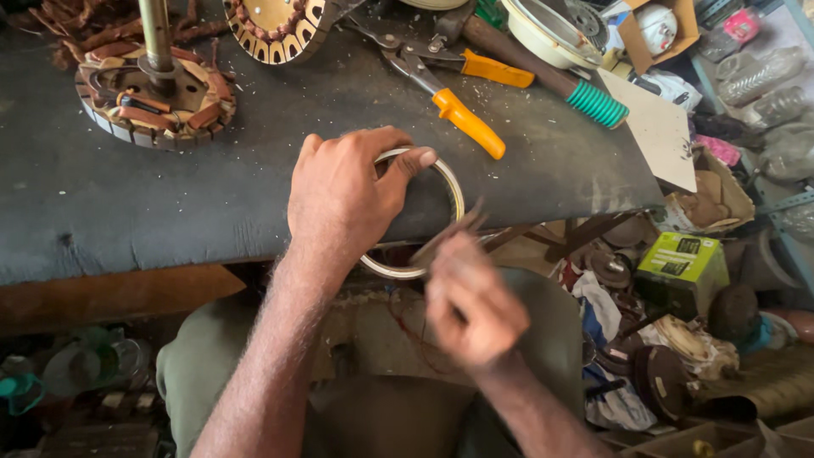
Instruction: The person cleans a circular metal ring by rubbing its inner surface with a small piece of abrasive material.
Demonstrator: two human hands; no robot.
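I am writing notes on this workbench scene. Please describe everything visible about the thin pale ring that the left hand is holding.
The thin pale ring is a flat circular band, cream with a yellowish inner face, perhaps tape or metal; I cannot tell which. It stands tilted at the front edge of the dark worktop, partly overhanging it. The left hand grips its upper part, one fingertip on the rim. The blurred right hand brings a thin dark strip to its lower part.

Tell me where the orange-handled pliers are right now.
The orange-handled pliers lie on the dark workbench at top centre, just beyond the tape ring held by the left hand.
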